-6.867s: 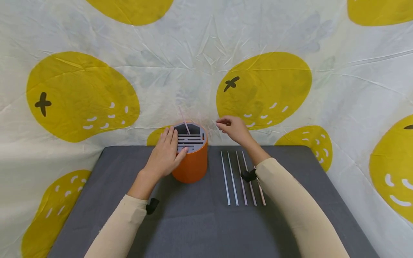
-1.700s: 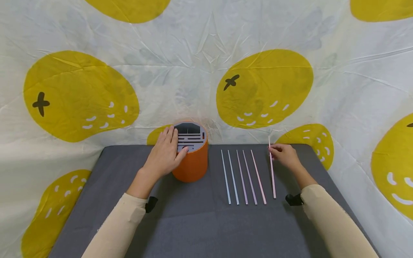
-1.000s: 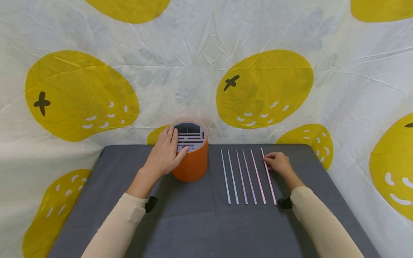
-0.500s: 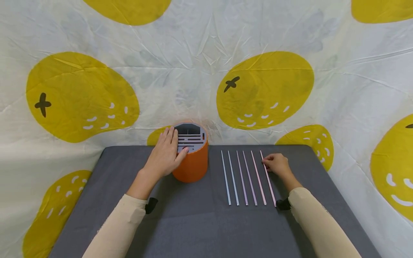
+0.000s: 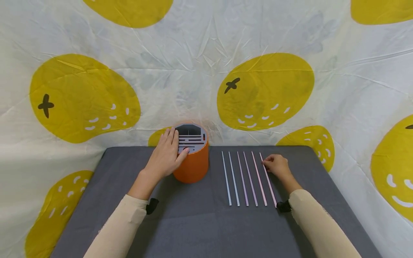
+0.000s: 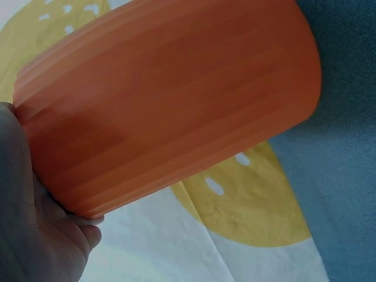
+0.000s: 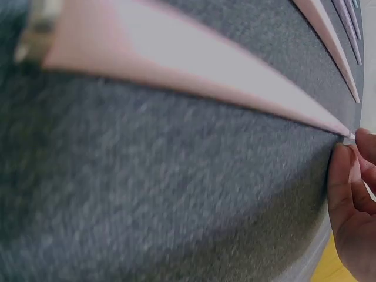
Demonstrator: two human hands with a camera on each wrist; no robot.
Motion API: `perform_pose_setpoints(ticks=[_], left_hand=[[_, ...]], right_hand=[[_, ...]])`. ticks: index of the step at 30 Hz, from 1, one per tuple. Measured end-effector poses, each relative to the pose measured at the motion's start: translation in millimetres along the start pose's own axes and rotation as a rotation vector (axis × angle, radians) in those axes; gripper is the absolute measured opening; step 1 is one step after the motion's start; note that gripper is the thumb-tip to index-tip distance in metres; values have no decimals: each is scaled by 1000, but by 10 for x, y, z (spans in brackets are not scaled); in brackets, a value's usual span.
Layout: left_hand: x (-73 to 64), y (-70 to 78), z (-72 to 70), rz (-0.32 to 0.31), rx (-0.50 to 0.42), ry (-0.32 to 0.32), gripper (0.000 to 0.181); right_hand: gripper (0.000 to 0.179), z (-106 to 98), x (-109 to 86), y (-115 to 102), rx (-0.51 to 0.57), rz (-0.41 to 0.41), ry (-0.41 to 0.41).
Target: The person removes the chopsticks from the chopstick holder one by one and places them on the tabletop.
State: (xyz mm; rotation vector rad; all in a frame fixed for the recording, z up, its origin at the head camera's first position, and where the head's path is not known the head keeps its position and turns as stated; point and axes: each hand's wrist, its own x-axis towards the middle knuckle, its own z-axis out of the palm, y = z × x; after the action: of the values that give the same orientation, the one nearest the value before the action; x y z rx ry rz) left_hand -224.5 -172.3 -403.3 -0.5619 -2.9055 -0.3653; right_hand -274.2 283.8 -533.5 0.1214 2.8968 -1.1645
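Note:
Palm down, my left hand [image 5: 164, 152] rests on the top of an orange cylindrical knife and utensil holder [image 5: 193, 166], its fingers extended over the grey slotted lid. The holder's ribbed orange side fills much of the left wrist view. On the dark cloth, my right hand [image 5: 276, 165] pinches the far part of the rightmost pink chopstick [image 5: 270, 186] between thumb and fingers. That chopstick lies flat, its thick end toward me. Left of it is another pink chopstick [image 5: 259, 179], then purple chopsticks [image 5: 250, 179] and pale blue chopsticks [image 5: 234, 179], side by side with gaps.
A dark grey cloth [image 5: 200, 229] covers the table. Right behind its far edge hangs a white curtain [image 5: 180, 89] printed with yellow fruit. The holder's lid has a large opening [image 5: 188, 129] at the back and narrow slots in front.
Earlier a pink chopstick stood in the holder's back opening. My right hand has since brought it to the row's right end, lowered it and shifted it left. My left hand stays on the holder.

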Motion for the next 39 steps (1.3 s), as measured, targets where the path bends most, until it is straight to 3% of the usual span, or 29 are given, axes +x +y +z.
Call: perform_pose_setpoints(ticks=[17,25,31,39], left_hand=[[15,10,-27,3,10,1,83],[56,33,2,13,3,7,84],[75,32,9,12,-4,11,83],[47,60,1,27,19,25,80]], right_hand=[[28,-325,-85,-24,-56,-51,31],[28,-491,-140,-142,-92,-93,57],[34,-582,-228,-333,-115,-144,148],[29,-709,-377,-676,-124,-309,290]])
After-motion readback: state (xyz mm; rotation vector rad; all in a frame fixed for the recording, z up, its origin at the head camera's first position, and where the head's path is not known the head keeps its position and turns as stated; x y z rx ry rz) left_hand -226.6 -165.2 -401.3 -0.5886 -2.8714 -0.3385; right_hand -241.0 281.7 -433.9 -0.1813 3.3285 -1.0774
